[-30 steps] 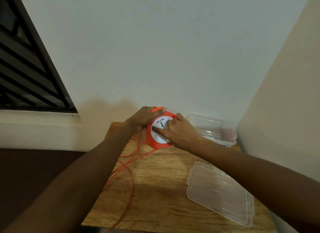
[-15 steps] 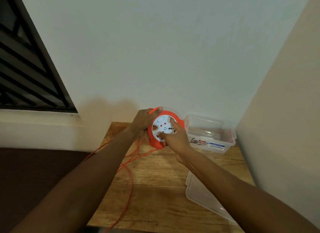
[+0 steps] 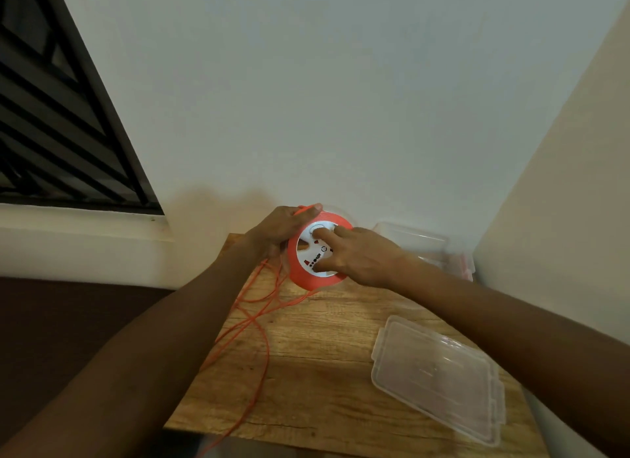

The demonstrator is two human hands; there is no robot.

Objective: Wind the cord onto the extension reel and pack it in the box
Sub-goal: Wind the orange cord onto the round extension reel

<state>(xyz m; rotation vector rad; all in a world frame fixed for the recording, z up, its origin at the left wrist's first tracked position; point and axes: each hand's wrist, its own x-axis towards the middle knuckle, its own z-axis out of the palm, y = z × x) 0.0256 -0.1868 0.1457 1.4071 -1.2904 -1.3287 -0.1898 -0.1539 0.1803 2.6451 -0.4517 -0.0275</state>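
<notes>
Extension reel [image 3: 306, 273], orange, held above the wooden table [image 3: 324, 355]. Left hand [image 3: 279, 229] grips its rim; right hand [image 3: 358, 256] presses fingers on the white face, apparently winding. Loose cord [image 3: 252, 324] remains; the open box [image 3: 426, 249] waits beside.

I read this as a home room: plain painted walls [image 3: 341, 99], barred window [image 3: 51, 116], small wooden table [image 3: 324, 372] in the corner.
</notes>
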